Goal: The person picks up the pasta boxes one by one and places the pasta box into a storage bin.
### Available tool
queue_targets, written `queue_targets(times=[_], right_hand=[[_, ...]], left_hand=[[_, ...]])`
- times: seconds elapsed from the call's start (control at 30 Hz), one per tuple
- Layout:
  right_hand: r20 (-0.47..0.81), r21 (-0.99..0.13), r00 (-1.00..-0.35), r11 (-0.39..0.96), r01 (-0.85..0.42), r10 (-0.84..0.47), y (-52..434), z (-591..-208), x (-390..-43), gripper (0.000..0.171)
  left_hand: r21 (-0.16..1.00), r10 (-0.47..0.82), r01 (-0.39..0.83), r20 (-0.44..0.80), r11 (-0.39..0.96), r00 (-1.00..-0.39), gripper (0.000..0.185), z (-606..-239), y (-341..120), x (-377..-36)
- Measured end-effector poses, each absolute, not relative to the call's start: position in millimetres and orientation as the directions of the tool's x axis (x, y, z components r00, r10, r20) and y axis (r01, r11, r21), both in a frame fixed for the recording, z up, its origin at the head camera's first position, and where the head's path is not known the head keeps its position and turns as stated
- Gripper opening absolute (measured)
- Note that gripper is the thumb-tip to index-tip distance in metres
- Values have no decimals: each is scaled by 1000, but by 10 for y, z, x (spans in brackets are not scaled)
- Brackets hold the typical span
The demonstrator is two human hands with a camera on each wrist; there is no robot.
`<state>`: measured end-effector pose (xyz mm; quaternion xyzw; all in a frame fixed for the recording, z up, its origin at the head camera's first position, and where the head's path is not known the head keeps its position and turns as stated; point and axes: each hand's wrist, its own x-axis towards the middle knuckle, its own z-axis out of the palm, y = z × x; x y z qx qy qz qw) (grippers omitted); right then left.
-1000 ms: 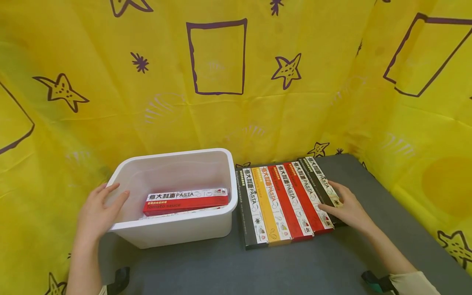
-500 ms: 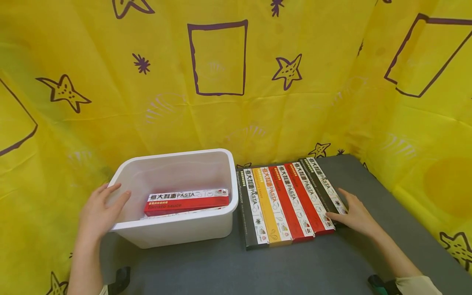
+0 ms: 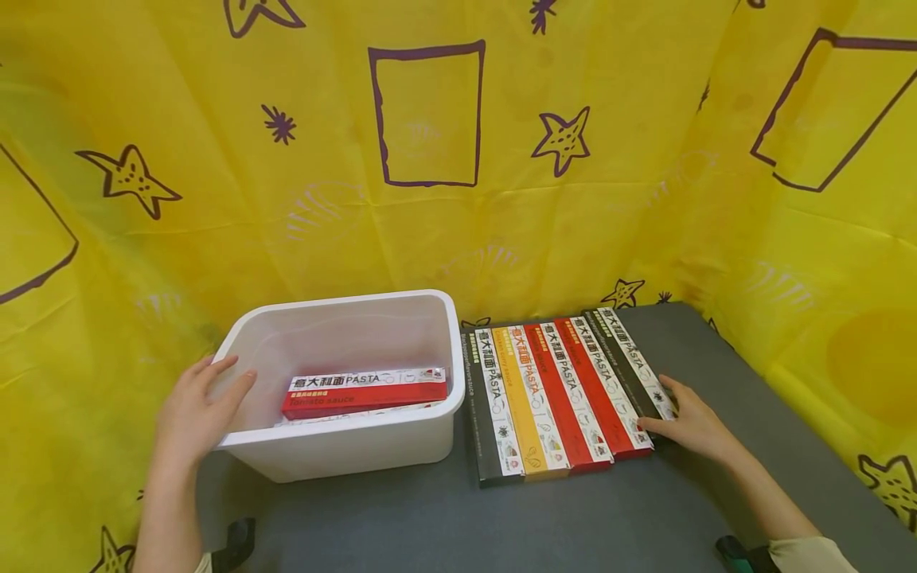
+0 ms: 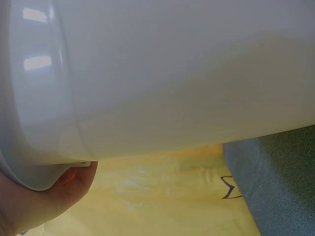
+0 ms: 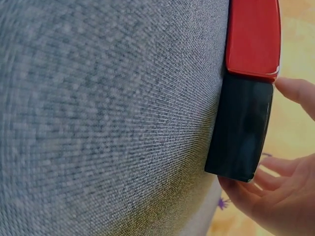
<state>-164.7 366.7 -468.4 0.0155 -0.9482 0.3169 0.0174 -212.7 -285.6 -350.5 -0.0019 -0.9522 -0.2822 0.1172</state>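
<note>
A white plastic bin (image 3: 358,446) stands on the left of the dark table. My left hand (image 3: 193,410) grips its left rim, thumb over the inside and fingers tucked at the lip in the left wrist view. Inside lies a red tomato sauce pasta box (image 3: 365,391), with another box partly hidden below it. To the right, several pasta boxes lie flat in a row. My right hand (image 3: 691,422) spans the near end of the outermost black pasta box (image 5: 241,128), thumb by its seam with the neighbouring red pasta box (image 5: 253,37), fingers at its outer side.
A yellow pasta box (image 3: 526,406) and a left-hand black pasta box (image 3: 483,414) belong to the row beside the bin. Yellow patterned cloth (image 3: 430,239) rises behind and at both sides. Grey table surface (image 3: 444,525) extends in front.
My right hand has shifted right and slightly nearer, from over the outermost black box to its near end and outer side. The left hand keeps its place on the bin.
</note>
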Motion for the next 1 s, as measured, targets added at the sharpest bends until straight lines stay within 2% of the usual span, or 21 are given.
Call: queue_targets(times=[0.43, 1.0], right_hand=[[6, -608, -1000, 794, -12, -10, 3695, -4672, -1649, 93], [22, -570, -1000, 822, -13, -1, 3689, -4671, -1647, 85]], left_hand=[[538, -61, 67, 216, 841, -975, 65, -3483, -2842, -2143], [542, -63, 64, 212, 838, -975, 66, -3502, -2858, -2124]])
